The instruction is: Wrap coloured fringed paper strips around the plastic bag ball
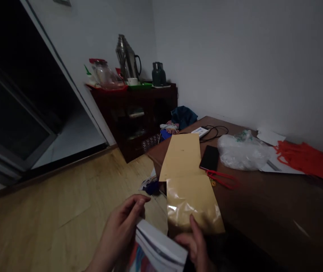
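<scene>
Before the brown tabletop (263, 211), a white, colour-printed, paper-like packet (161, 241) (likely light, bendable, best held edgewise) is gripped by the left fingers (137, 209); whether the right fingers (197, 236) grip cannot be told.

Dim overall; doorway (37, 64) nearly black. Glare spots on glossy yellow sheet (191, 198); table (274, 211) darkest toward near edge. Right fingers (197, 232) slightly blurred. Wide-angle distortion tilts cabinet (150, 109).

Printed item (160, 245) was btwn L hand (123, 226) & R hand (195, 243), nearer than paper (182, 156) on L side of table (263, 207). Phone (209, 158) lay just R of paper; plastic bag (242, 152) R of phone; cloth (308, 158) farther R. Cabinet (134, 96) stood behind, L of table, w/ flask (125, 56) on top.
</scene>
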Motion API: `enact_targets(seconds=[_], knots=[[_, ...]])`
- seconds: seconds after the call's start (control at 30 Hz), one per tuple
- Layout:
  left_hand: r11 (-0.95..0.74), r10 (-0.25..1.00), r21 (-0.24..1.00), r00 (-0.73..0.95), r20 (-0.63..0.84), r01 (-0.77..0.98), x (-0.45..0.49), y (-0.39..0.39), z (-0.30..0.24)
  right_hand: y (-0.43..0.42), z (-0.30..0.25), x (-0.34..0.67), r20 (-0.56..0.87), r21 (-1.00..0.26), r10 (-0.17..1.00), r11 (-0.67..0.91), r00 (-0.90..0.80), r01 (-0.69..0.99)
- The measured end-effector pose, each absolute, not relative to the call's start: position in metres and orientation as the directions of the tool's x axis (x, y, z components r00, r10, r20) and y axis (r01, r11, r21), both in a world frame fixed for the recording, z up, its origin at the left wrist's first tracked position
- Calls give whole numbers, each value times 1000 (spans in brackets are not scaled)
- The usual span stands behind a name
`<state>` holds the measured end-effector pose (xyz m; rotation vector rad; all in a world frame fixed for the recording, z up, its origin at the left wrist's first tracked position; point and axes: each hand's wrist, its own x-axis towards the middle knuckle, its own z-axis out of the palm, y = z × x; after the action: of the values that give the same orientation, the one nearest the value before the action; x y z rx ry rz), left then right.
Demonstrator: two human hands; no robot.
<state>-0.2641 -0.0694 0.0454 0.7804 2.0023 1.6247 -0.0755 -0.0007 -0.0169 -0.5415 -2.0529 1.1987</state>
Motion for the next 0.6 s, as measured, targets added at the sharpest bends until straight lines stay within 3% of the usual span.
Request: enact_targets(seconds=[0.07,0.17,0.27,0.33,0.43,0.5,0.6], knots=[[45,713,953,-678,178,298,-245,-80,66,-8,-7,-60,362,-889,715,457,-598,10],[-192,854,852,-344,390,488,-215,-90,89,1,12,-19,442,-833,766,543,-466,103],[-301,919,806,-72,388,509,-186,-93,98,20,32,26,531,-711,700,674,-478,198],[-307,934,821,-16,358,481,-169,-90,96,29,42,52,581,-638,630,746,-515,193],[-300,937,838,-23,348,456,-148,-82,89,33,57,80,677,-563,637,771,-368,298],[-282,940,838,-39,338,468,-139,-77,85,29,67,93,684,-579,664,746,-302,328],[-273,945,834,-29,326,480,-127,-70,82,22,83,103,579,-684,670,709,-464,170]])
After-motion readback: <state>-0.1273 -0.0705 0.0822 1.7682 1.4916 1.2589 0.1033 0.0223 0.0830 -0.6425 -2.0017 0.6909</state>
